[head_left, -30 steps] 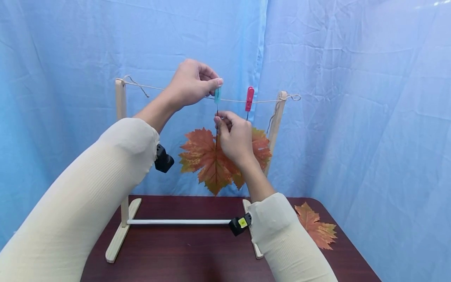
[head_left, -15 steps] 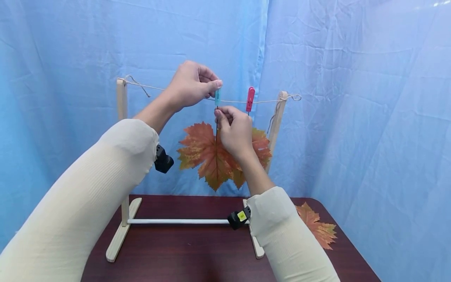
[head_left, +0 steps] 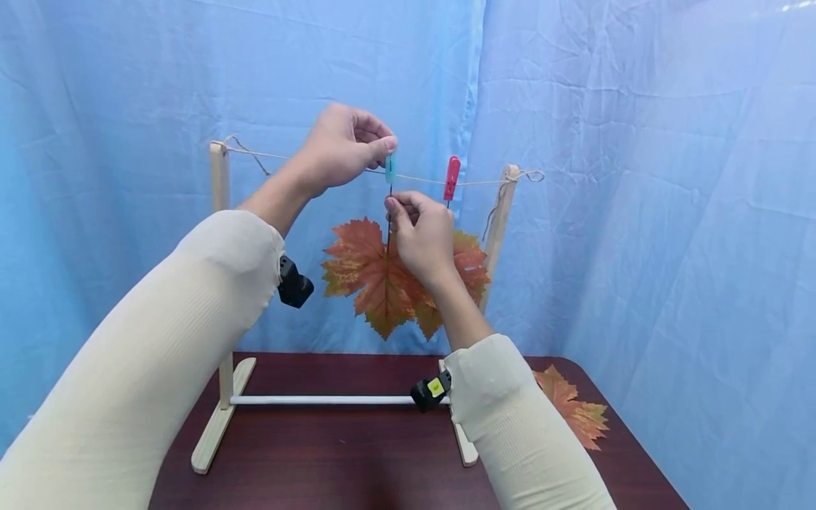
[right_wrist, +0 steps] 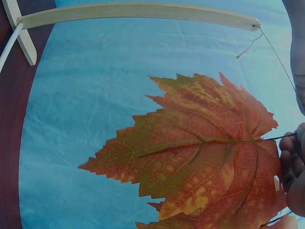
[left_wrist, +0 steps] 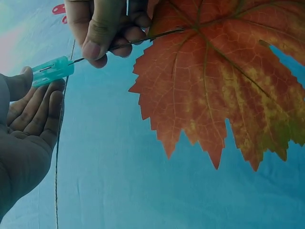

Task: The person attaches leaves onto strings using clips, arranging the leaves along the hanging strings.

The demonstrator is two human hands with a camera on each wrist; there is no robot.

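Between thumb and fingers my left hand (head_left: 347, 149) pinches the top of a teal clothespin (head_left: 390, 168), which sits over the string (head_left: 421, 180). Just below it, my right hand (head_left: 426, 237) pinches the thin dark stem of an orange maple leaf (head_left: 376, 276). In the left wrist view the stem's tip (left_wrist: 77, 60) meets the lower end of the clothespin. The leaf hangs down, and its face fills much of the right wrist view. To the right a red clothespin (head_left: 452, 178) on the string holds a second leaf (head_left: 470, 262), partly hidden behind my right hand.
The string runs between two wooden posts (head_left: 219, 184) whose feet stand on a dark red table (head_left: 344, 453). A white rod (head_left: 319, 400) joins the posts low down. A third leaf (head_left: 574, 407) lies at the table's right side, beside my sleeve. Blue cloth hangs behind.
My right hand has risen slightly with the leaf, bringing the stem up to the teal clothespin. Most recently both hands shifted a little left and the string lifted slightly at the clothespin.
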